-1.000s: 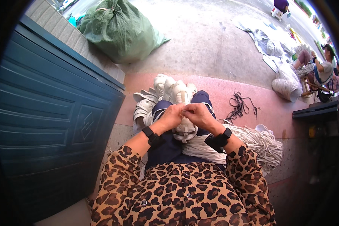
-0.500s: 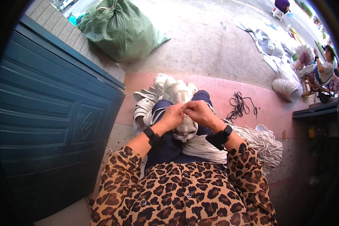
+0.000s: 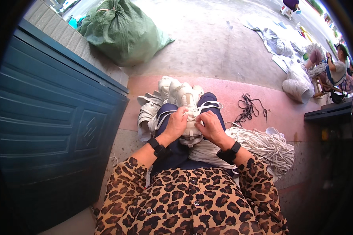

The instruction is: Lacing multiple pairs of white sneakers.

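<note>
A white and beige sneaker (image 3: 187,98) rests between my knees, its toe pointing away and its heel towards me. White shoelace (image 3: 210,105) is threaded through it, and a loose length loops over my right knee. My left hand (image 3: 177,122) is closed at the left edge of the lacing, with thumb and fingers pinched on the lace there. On the shoe's other side, my right hand (image 3: 210,125) has its fingers curled in a pinch by the opening. Whatever lies between those fingertips is too small to make out.
Several more white sneakers (image 3: 148,113) lie beyond and left of my knees. A thick bundle of white laces (image 3: 262,149) spreads at my right, near a black cord tangle (image 3: 249,109). A green sack (image 3: 123,35) stands ahead by a blue door (image 3: 55,125). Another person (image 3: 337,68) sits far right.
My hands were together over the shoe's lacing; now they are apart, the right one moved right and nearer me. A loose lace loop now shows over my right knee.
</note>
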Motion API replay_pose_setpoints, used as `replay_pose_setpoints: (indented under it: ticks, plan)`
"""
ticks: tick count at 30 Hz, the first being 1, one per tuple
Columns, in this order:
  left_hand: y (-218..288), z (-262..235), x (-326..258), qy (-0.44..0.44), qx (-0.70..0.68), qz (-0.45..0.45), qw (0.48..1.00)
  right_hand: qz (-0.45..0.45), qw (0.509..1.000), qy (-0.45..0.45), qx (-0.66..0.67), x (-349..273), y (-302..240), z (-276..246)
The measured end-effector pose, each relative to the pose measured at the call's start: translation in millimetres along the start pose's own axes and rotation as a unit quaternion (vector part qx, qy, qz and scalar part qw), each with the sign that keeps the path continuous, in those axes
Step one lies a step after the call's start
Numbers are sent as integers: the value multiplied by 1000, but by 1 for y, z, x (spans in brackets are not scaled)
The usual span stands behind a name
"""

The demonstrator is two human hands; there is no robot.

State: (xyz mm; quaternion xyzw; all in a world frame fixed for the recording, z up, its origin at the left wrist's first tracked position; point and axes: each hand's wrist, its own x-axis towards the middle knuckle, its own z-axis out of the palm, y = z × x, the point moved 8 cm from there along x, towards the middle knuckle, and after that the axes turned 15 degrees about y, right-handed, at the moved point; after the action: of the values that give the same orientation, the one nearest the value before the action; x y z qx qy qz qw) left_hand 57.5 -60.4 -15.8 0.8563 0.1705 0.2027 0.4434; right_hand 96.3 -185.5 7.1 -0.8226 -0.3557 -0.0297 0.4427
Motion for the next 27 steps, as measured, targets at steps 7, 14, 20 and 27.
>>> replay_pose_setpoints:
  ticks: [7, 14, 20, 27]
  plan:
    - [-4, 3, -1, -17, 20, -23, 999, 13, 997, 36, 61, 7, 9, 16]
    - [-23, -68, 25, 149, -40, -17, 988, -117, 980, -55, -149, -5, 27, -16]
    - [-133, -237, 35, 253, -546, -313, 735, 483, 800, 216, 281, -91, 191, -150]
    - [-179, -387, -5, 344, -430, -385, 741, 394, 363, 481, 694, -249, 347, -270]
